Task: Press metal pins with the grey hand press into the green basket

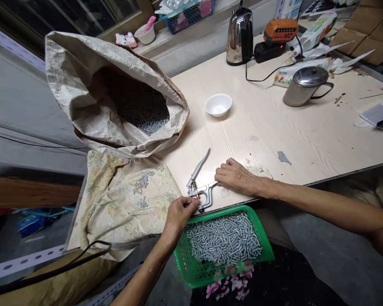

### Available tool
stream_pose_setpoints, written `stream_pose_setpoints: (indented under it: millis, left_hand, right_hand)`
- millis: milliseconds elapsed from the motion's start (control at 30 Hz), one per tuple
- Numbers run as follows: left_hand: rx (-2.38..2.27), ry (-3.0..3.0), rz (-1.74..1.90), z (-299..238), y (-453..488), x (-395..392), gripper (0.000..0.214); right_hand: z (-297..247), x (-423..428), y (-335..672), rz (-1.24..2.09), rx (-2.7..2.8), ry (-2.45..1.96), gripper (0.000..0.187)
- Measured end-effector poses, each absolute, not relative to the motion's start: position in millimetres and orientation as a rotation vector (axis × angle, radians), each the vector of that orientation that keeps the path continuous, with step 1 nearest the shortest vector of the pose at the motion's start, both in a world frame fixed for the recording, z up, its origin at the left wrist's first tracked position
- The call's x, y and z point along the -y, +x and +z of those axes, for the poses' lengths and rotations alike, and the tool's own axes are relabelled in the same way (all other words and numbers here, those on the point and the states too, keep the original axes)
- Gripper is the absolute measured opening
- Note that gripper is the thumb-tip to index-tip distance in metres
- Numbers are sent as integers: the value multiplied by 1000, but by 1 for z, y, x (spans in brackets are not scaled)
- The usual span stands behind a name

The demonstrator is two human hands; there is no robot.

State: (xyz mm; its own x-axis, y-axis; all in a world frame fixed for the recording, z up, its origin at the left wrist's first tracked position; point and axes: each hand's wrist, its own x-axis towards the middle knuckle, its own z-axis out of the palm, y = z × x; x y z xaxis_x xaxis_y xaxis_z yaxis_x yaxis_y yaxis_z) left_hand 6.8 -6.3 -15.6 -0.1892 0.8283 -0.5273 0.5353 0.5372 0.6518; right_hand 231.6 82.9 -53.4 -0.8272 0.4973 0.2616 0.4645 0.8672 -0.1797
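Observation:
A metal hand press tool (200,187) lies at the table's near edge with its upper lever raised. My left hand (179,212) is pinched at the tool's jaw, fingers closed on something too small to name. On the lower handle rests my right hand (236,176), fingers curled over it. Below the table edge, on my lap, sits a green basket (191,272) full of small silvery metal pieces. More of these pieces (143,182) lie scattered on a flowered cloth (121,208) to the left.
A large open paper sack (83,93) of the same metal pieces stands at the left. Farther back are a white bowl (218,104), a steel mug (304,86), a kettle (240,36), an orange charger (279,34) and cardboard boxes (370,29).

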Motion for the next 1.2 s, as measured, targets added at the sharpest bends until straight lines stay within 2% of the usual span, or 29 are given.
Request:
stream_pose_setpoints:
  millis: [100,133,300,433,600,900,1100,1200]
  left_hand:
    - [-1859,1139,384,-13,10,8,46]
    - [-1860,1137,384,-12,10,8,46]
    - [-1873,1117,380,-11,13,8,46]
    - [-1901,1078,411,-9,15,8,45]
    - [-1908,1044,443,-10,16,11,45]
    - [-1931,1157,395,-14,12,17,49]
    - [-2029,1955,581,-12,27,12,33]
    - [-1814,2307,445,-17,41,-13,42]
  right_hand:
    - [-48,-84,236,295,2754,-727,16]
    - [-46,-86,239,351,2746,-706,21]
    - [-34,-115,243,408,2749,-615,80]
    - [-34,-146,231,403,2926,-559,95]
    - [-29,-157,217,384,3019,-558,87]
    - [-15,-146,221,304,3052,-587,52]
    - [-18,-135,222,303,3033,-588,33]
    - [-20,-129,224,298,3012,-599,37]
